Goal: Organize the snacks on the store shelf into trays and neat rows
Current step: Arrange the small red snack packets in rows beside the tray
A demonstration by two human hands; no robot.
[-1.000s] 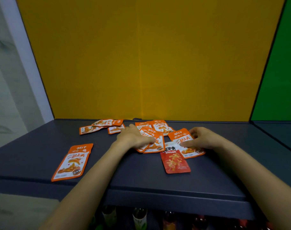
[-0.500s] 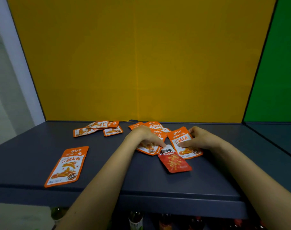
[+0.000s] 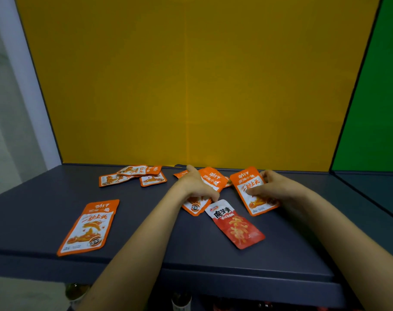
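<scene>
Flat orange snack packets lie scattered on the dark grey shelf point(image 3: 45, 212). My left hand point(image 3: 194, 186) grips a small stack of orange packets point(image 3: 213, 180) at the shelf's middle, fingers curled over them. My right hand point(image 3: 273, 187) pinches a single orange packet point(image 3: 247, 185), thumb on its face and fingers behind its right edge. A red packet point(image 3: 236, 224) lies flat just in front of both hands. One orange packet point(image 3: 89, 227) lies alone near the front left edge. Three more orange packets point(image 3: 132, 176) sit at the back left.
The yellow back wall point(image 3: 191, 86) closes the shelf behind; a green panel point(image 3: 375, 108) stands at the right. The shelf's front edge point(image 3: 236, 281) runs below my forearms. Bottle tops point(image 3: 180, 301) show on the level underneath.
Both hands have lifted their packets a little and drawn them apart. The red packet, partly covered before, now lies fully exposed between them.
</scene>
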